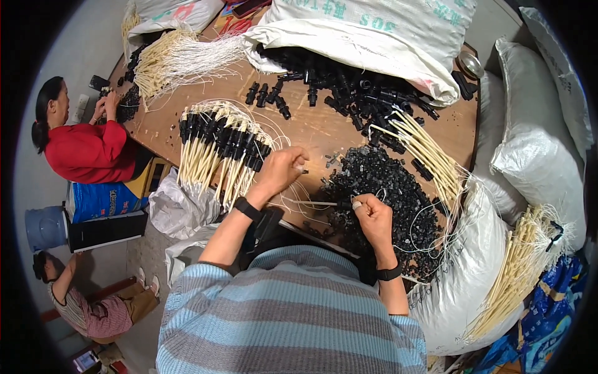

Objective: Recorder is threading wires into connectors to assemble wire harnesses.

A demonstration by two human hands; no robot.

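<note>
Low over the near table edge, my right hand (374, 219) is closed on a black plastic fitting (344, 204). A thin pale stick (314, 202) runs out of that fitting to the left, with white string near its far end. My left hand (283, 169) is raised beside it with curled fingers; a small dark piece shows at the fingertips, too small to name. Under and around my right hand spreads a heap of small black plastic pieces (386, 181). Left of my left hand lies a row of cream sticks with black fittings (227, 140) and white strings.
A white woven sack (374, 47) spills black tubular fittings (349, 93) at the back. Cream stick bundles lie on the right (430, 156) and far left (159, 62). Full sacks (539, 124) stand along the right edge. A person in red (87, 153) works at the left; another sits lower left.
</note>
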